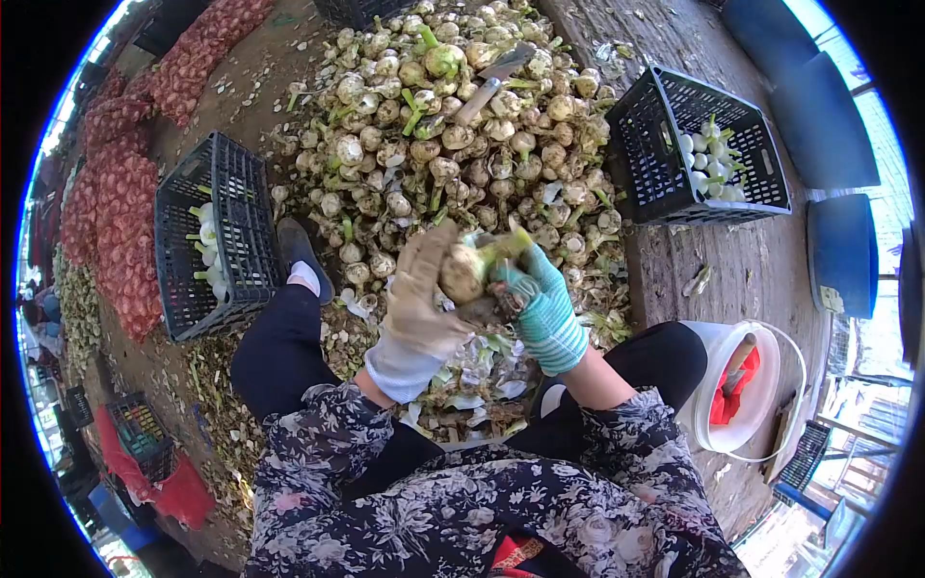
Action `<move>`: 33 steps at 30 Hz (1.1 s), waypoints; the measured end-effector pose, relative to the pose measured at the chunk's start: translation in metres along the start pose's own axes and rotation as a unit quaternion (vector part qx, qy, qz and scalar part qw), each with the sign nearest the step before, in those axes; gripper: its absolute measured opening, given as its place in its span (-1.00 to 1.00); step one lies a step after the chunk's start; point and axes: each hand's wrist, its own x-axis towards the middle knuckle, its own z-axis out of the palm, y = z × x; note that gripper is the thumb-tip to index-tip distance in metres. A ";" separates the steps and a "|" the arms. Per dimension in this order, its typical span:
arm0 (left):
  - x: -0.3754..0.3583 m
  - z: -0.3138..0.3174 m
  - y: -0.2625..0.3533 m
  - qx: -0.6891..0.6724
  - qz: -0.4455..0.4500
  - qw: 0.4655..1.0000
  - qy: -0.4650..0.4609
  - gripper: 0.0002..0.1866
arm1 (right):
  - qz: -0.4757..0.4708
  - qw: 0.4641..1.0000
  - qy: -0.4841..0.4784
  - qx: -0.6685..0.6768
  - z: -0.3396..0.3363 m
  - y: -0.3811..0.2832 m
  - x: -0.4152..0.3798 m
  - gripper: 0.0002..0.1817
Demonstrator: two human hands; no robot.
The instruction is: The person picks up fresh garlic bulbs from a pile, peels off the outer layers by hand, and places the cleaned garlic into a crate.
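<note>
The left hand (414, 303), in a beige work glove with a pale cuff, has its fingers close together and clamped on the near-left side of a soil-stained bulb (462, 275). The right hand (549, 313), in a green-and-white striped glove, has its fingers bent inward just beside the bulb's right side; they are dark and blurred at the tips, and I cannot tell whether they close on the bulb, its stalk or something else. The bulb sits between the two sets of fingers, its green stalk (503, 247) slanting up and right above the right fingertips. A dark, blurred shape lies just under the bulb, too unclear to name. Beyond the fingers spreads a large heap of unpeeled bulbs (525, 140), many with green stubs. On the heap, well beyond the fingers, rests a broad-bladed knife (479, 99), its wooden handle toward them. Papery peelings (482, 371) lie on the ground below the fingers. Well to the left of the left fingers stands a black crate (246, 255) with white bulbs (207, 231) inside; beyond and right of the right fingers is another crate (636, 144), also holding white bulbs. Nearer the body, right of the right fingers, a white bucket (708, 414) holds red material (734, 390) and a wooden handle (742, 354). Red mesh sacks (125, 231) lie far left of the fingers.
</note>
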 end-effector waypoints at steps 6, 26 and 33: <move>0.007 -0.001 0.007 0.082 0.142 0.986 0.018 -0.06 | 0.097 0.970 -0.119 0.189 -0.022 0.008 0.014 -0.71; 0.006 -0.007 0.015 0.135 0.102 0.986 0.004 -0.12 | 0.103 0.992 0.003 0.074 -0.013 0.001 0.009 -0.68; 0.014 0.004 -0.004 -0.519 -0.468 0.712 0.070 -0.44 | -0.102 0.956 -0.013 -0.273 -0.020 0.019 0.014 -0.70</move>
